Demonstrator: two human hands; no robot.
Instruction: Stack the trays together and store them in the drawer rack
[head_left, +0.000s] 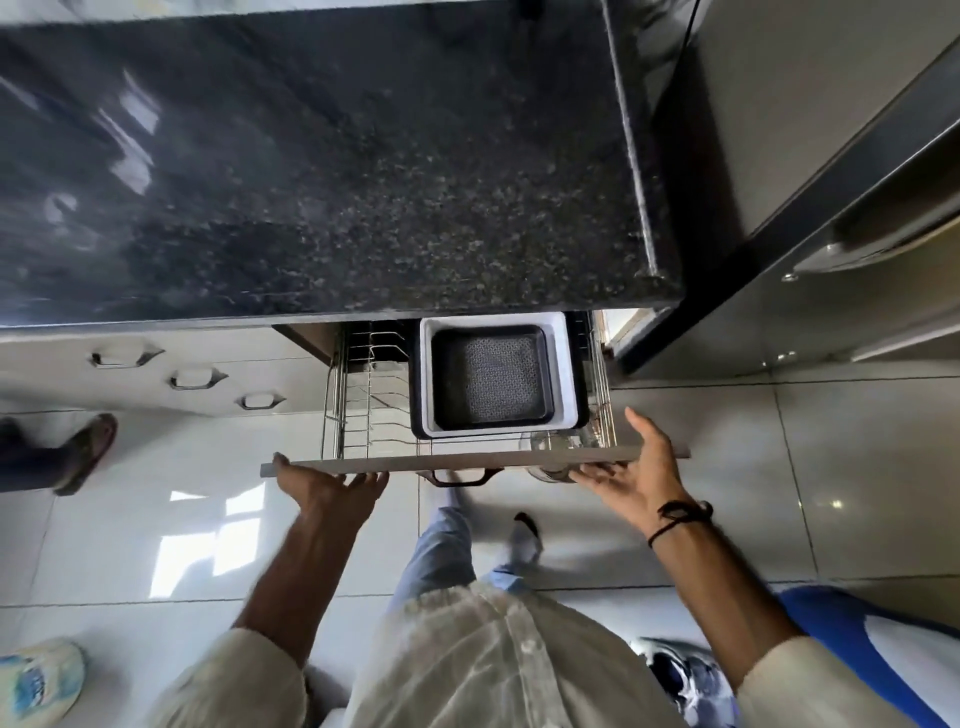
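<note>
**Trays stowed, drawer left to shut**

Head view: the stacking looks done. Three trays sit nested in the pulled-out drawer rack (343, 415), under the granite countertop (311, 182): outer dark tray (415, 415), white tray (558, 364), inner dark tray (447, 374) with a perforated mat. Left, by my read: push the drawer in.

Left hand (322, 486) lies flat on the drawer front (467, 460), thumb at its top edge, gripping nothing. Right hand (631, 470) is spread at the front, holding nothing.

Count: 3 trays, 1 rack, 1 drawer handle (460, 478), 2 hands.

Head camera looks down onto drawer rack (358, 415).
</note>
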